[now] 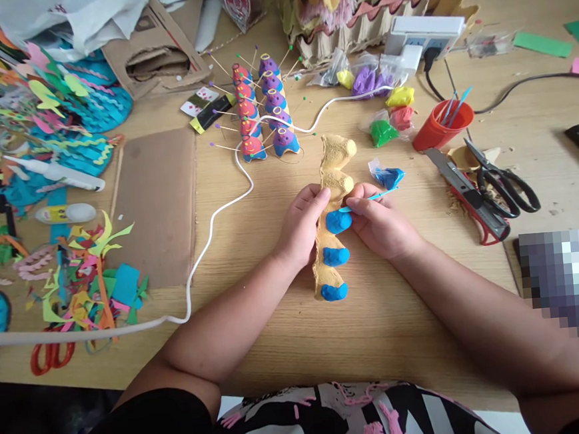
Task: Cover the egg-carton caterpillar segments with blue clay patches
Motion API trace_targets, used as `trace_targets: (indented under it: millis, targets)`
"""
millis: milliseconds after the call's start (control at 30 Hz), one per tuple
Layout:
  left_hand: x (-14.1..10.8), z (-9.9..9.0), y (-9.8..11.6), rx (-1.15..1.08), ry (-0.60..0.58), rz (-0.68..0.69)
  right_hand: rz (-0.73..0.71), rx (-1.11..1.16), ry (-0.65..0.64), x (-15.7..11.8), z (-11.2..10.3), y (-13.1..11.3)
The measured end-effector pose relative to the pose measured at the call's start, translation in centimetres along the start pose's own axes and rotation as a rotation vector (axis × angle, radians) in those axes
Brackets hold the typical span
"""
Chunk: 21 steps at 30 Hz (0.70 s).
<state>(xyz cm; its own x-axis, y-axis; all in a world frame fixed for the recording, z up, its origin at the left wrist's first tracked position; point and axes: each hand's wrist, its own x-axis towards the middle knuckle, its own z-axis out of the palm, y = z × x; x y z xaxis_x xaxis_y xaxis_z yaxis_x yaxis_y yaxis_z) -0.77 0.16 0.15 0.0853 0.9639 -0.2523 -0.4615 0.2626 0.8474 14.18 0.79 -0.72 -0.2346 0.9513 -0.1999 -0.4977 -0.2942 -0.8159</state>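
My left hand [306, 226] is closed on a strip of yellow egg carton [334, 161], thumb on top near its middle. Blue clay [336, 256] covers several of the strip's bumps at the near end; the two far bumps are bare. Between the thumb and fingers of my right hand [381, 222] is a thin blue modelling tool [375, 197]. Its tip touches the upper edge of the blue clay nearest my hands. A bag of blue clay [388, 174] lies just beyond my right hand.
Two painted carton strips [250, 116] with pins stand at the back. A white cable [213, 226] crosses the table. To the right are a red cup [445, 123], a utility knife [468, 193] and scissors [500, 184]. Paper scraps [94, 279] and cardboard [156, 211] lie left.
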Motion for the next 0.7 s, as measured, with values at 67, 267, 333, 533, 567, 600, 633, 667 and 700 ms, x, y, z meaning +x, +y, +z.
trace_targets:
  millis: [67,267,333,533,567,600,633,667,700]
  targets:
    - [0.0,-0.1,0.0,-0.007,-0.015,0.006,-0.006,-0.003,-0.012,0.0,0.0,0.0]
    - [0.1,-0.7,-0.2,0.063,0.019,0.088,-0.043,-0.041,0.017,-0.1,0.0,0.3]
    - [0.2,-1.0,-0.4,0.1,0.034,0.1,-0.036,-0.052,0.014,-0.1,-0.1,0.3]
    - [0.3,-1.1,-0.4,0.101,0.02,0.109,0.035,-0.035,-0.003,0.0,-0.1,-0.1]
    - [0.3,-1.0,-0.4,0.091,0.016,0.113,0.041,-0.036,-0.001,0.0,-0.1,-0.2]
    - [0.3,-1.0,-0.4,0.083,0.015,0.118,0.048,-0.037,0.001,0.0,0.0,-0.2]
    - [0.3,-0.9,-0.3,0.08,0.017,0.124,0.053,-0.039,0.001,0.0,0.0,-0.2]
    - [0.3,-0.9,-0.3,0.081,0.021,0.128,0.055,-0.042,0.0,0.0,0.0,-0.2]
    - [0.2,-0.9,-0.3,0.085,0.026,0.131,0.055,-0.044,-0.001,0.0,0.0,-0.1]
